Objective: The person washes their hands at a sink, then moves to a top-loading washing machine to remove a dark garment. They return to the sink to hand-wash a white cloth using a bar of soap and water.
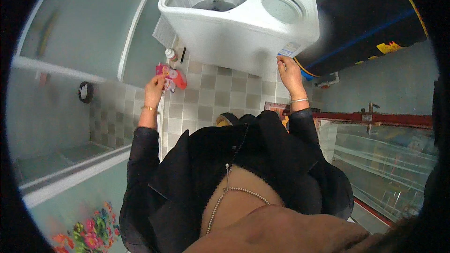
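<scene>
My left hand [154, 87] hovers at the left with its fingers loosely curled. Its fingertips overlap a pink package [162, 69] in the view, and whether they touch it I cannot tell. Beside the package is a red-pink bottle [180, 80]. My right hand [290, 74] is before the front of a white twin-tub washing machine [225, 38], fingers slightly bent and nothing visible in them. Just past its fingertips a blue-and-white label [289, 49] sits on the machine. The wash tub [214, 5] holds something dark; the round spin opening [283, 7] is uncovered.
A white bottle [171, 54] stands by the machine's left side on the tiled floor [207, 95]. Glass partitions [88, 17] run along the left. At the right are a red-edged glass basin counter [379, 154], a tap [368, 114] and a white pipe [330, 80].
</scene>
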